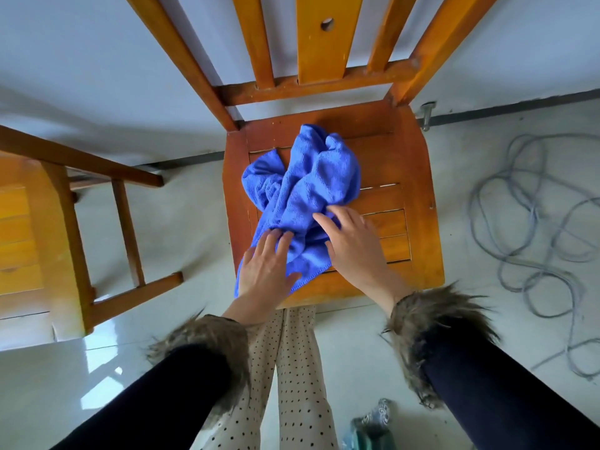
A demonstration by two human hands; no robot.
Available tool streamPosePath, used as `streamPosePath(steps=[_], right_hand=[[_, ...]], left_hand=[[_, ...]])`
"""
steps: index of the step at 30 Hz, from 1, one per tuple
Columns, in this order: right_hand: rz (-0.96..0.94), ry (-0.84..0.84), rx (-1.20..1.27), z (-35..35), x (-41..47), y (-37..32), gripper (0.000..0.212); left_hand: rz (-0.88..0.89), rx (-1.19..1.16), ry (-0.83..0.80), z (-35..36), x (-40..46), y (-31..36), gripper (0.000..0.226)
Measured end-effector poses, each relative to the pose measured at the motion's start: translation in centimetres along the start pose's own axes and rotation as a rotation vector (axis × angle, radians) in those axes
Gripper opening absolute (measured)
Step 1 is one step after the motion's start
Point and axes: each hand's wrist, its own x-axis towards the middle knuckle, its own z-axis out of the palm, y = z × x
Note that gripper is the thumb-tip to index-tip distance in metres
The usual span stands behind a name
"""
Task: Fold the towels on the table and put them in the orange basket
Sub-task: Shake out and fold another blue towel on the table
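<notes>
- Crumpled blue microfibre towel: bunched on the slatted seat of the orange-brown wooden chair. One stitched corner hangs over the seat's front-left edge. I can read no label or tag on it.
- Left hand: fingers straight, lying flat on the towel's near-left part; thumb splayed towards the hem. It presses and does not grasp.
- Right hand: fingers spread and nearly straight, tips on the towel's near-right folds, palm over the seat slats. The two hands sit near each other, not touching, with a strip of towel between them.
- Fur-trimmed cuffs on dark sleeves cover both wrists.
- Polka-dot trousers run down between the arms.
- Chair back: its slats are cut off by the top edge; the middle slat has a round hole.
- Second wooden chair, left: only partly in frame.
- Loose grey cable coiled on the pale tiled floor, right; it runs off the edge.
- A greenish patterned object at the bottom edge: cut off, I cannot make out what it is.
- No writing or brand marks legible anywhere.
</notes>
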Motion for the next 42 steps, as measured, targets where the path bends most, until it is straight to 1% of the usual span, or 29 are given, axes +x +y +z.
streamPosePath(steps=[2,3,6,9,10,11,13,15,16,18,20,22,23,25,28,29,31,33,34,35,36,38,39,40,42], right_hand=[[-0.062,0.007,-0.042,0.5,0.7,-0.1,0.053],[-0.075,0.002,-0.068,0.7,1.1,-0.2,0.053],[-0.065,-0.025,-0.150,0.9,2.3,-0.5,0.056],[-0.084,-0.024,-0.207,1.1,3.3,-0.8,0.060],[-0.083,-0.015,-0.216,1.2,3.6,-0.8,0.058],[-0.079,0.010,-0.225,1.5,3.8,-0.8,0.051],[-0.070,0.088,-0.232,1.8,4.4,-0.7,0.025],[-0.079,0.152,-0.215,1.7,4.9,-0.2,0.005],[-0.089,0.165,-0.187,1.4,5.0,0.0,0.004],[-0.086,0.160,-0.057,0.2,4.8,0.1,0.016],[-0.027,0.102,0.157,-1.7,4.4,-0.3,0.020],[0.001,0.055,0.308,-3.2,4.0,-0.6,0.020],[-0.003,0.072,0.351,-3.9,3.9,-0.5,0.019],[0.001,0.139,0.387,-4.8,4.3,0.0,0.019],[0.045,0.205,0.330,-5.1,5.1,0.8,0.015],[0.071,0.210,0.311,-4.8,5.1,0.9,0.016],[0.090,0.238,0.236,-3.8,4.7,0.9,0.021],[0.038,0.278,0.088,-2.5,3.8,0.5,0.030],[0.005,0.281,0.026,-1.8,3.3,0.2,0.036],[-0.017,0.274,-0.021,-1.1,2.8,-0.2,0.044],[-0.017,0.262,-0.058,-0.5,2.5,-0.6,0.051],[0.040,0.263,-0.116,0.0,2.8,-0.8,0.056],[0.079,0.277,-0.144,0.0,3.3,-0.8,0.052],[0.113,0.297,-0.172,-0.1,3.8,-0.7,0.043],[0.149,0.351,-0.211,-0.4,5.0,-0.5,0.020]], left_hand=[[0.016,0.095,0.110,0.5,0.8,-0.4,0.079],[0.015,0.139,0.168,0.9,1.2,-0.7,0.075],[0.010,0.134,0.321,1.1,2.1,-1.8,0.050],[0.032,0.098,0.405,0.5,2.3,-3.1,0.030],[0.050,0.066,0.406,0.4,2.3,-3.5,0.025],[0.068,0.027,0.395,0.3,2.3,-4.0,0.020],[0.091,-0.082,0.357,-0.2,2.3,-4.7,0.010],[0.031,-0.287,0.304,-1.2,2.4,-4.7,0.009],[-0.046,-0.415,0.278,-2.1,2.4,-4.6,0.010],[-0.171,-0.676,0.232,-3.9,2.0,-4.7,0.008],[-0.151,-0.894,0.165,-5.9,1.5,-4.9,0.010],[-0.081,-0.989,0.062,-7.7,1.4,-4.8,0.009],[-0.066,-0.986,0.035,-8.3,1.6,-4.6,0.008],[-0.089,-0.911,0.069,-8.9,2.7,-4.4,0.010],[-0.160,-0.619,0.213,-8.4,4.6,-4.7,0.015],[-0.144,-0.545,0.243,-8.1,4.9,-4.8,0.019],[-0.039,-0.420,0.242,-6.9,4.9,-4.5,0.030],[0.064,-0.234,0.203,-5.7,4.7,-3.9,0.044],[0.086,-0.190,0.206,-5.1,4.8,-3.6,0.049],[0.077,-0.205,0.232,-4.8,4.9,-3.5,0.052],[0.043,-0.268,0.281,-4.7,5.1,-3.3,0.054],[-0.045,-0.395,0.402,-4.9,5.9,-3.1,0.054],[-0.084,-0.406,0.431,-5.2,6.5,-3.1,0.054],[-0.115,-0.369,0.422,-5.5,7.3,-3.2,0.053],[-0.149,-0.216,0.325,-5.8,8.5,-3.6,0.047]])
